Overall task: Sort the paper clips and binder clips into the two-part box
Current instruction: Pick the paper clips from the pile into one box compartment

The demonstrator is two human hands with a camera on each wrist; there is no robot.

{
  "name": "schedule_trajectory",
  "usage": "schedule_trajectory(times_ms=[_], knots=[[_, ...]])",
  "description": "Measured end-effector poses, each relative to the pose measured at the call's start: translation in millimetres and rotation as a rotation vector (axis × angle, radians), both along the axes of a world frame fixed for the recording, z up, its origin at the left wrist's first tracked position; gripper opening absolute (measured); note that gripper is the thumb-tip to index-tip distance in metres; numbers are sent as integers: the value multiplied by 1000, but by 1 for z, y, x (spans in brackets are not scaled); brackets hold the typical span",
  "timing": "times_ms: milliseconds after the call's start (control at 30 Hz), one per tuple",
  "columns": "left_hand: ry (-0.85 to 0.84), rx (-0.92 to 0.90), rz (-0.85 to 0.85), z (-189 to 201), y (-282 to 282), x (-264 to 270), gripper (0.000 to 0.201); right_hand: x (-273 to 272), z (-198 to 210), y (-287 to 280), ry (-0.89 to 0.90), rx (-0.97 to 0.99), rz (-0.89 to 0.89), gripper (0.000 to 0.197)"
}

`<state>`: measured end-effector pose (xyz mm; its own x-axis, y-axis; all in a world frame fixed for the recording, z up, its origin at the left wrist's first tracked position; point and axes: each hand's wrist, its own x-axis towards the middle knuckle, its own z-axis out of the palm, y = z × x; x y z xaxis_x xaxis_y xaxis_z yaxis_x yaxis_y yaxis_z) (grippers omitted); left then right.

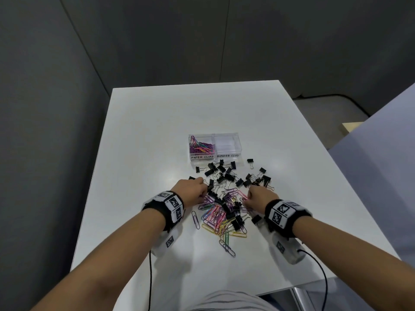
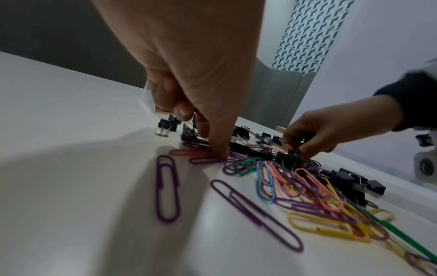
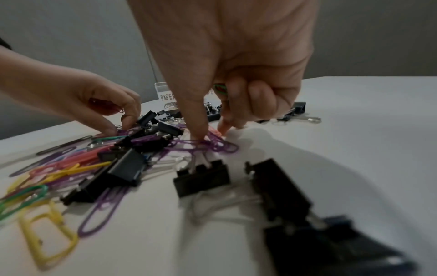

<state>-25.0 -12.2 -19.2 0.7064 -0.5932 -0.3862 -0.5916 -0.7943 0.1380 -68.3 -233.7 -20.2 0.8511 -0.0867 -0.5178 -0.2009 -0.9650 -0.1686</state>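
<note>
A: Paper clips (image 1: 219, 217) and binder clips (image 1: 231, 173), mixed in one heap on the white table (image 1: 139, 135), toward its near edge. Where's the two-part box (image 1: 215, 147)?

B: Just beyond the heap, toward the table's middle. Its long axis runs left to right, with the handwritten labels facing the person. The left compartment, marked PAPER CLIPS, holds a bundle of coloured clips. The right one, marked BINDER CLIPS, looks empty.

A: So paper clips are going first?

B: That's my guess. The binder clips lie mostly on the far side of the heap, nearest the box, and the paper clips mostly nearer the person. Their long axes point every way.

A: And the hands?

B: The left hand (image 1: 190, 189) is down on the heap's left side. In the left wrist view its thumb tip presses on a purple paper clip (image 2: 203, 160). The right wrist view shows a reddish clip (image 3: 107, 107) tucked under its curled fingers. So it collects several before a trip to the box, I think.

A: The right hand (image 1: 260, 195)?

B: On the heap's right side, thumb and forefinger pinching at tangled purple clips (image 3: 212, 144), other fingers curled. Whether a clip is actually lifted, I cannot tell.
</note>
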Motion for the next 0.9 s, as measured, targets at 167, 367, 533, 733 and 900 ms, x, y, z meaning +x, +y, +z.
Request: schedule_trajectory(times_ms=[167, 367, 533, 733, 900], knots=[[-27, -7, -10, 1, 0, -2, 23, 7, -2, 9, -30, 18, 65, 19], [-62, 4, 23, -4, -1, -7, 27, 11, -3, 11, -31, -3, 120, 27], [-28, -41, 89, -7, 2, -6, 29, 18, -4, 1, -31, 60, 177, 24], [86, -145, 203, -5, 11, -3, 30, 18, 4, -13, -54, 159, 196, 29], [179, -177, 333, -1, 8, -7, 30, 19, 4, -28, -41, 219, 156, 6]])
